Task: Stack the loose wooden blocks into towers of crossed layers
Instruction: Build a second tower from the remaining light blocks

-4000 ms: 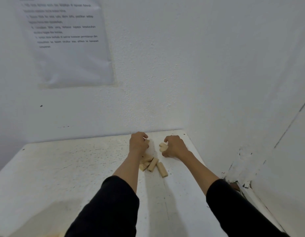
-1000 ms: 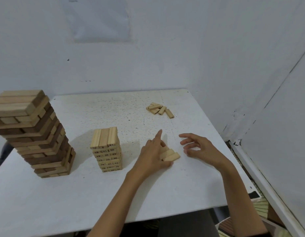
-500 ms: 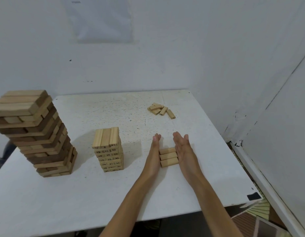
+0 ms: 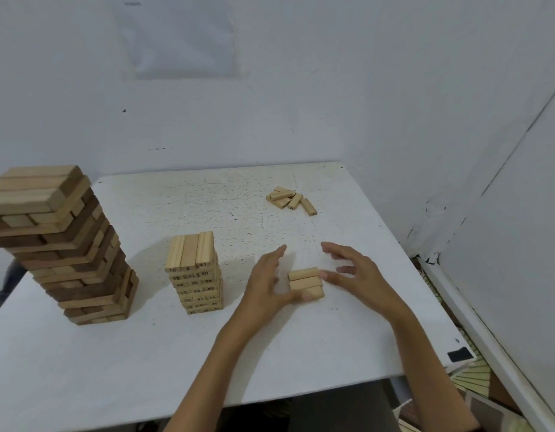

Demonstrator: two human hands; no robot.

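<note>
Left grip (image 4: 266,288) spread, smooth rectangular wooden blocks (image 4: 304,282)

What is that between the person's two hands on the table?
Three small wooden blocks lie flat, side by side, on the white table, between the left hand and the right hand, as the head view shows.

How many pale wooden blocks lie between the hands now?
3, side by side in one row: far pale wooden block, middle block, near block, partly covered by the left hand.
</note>
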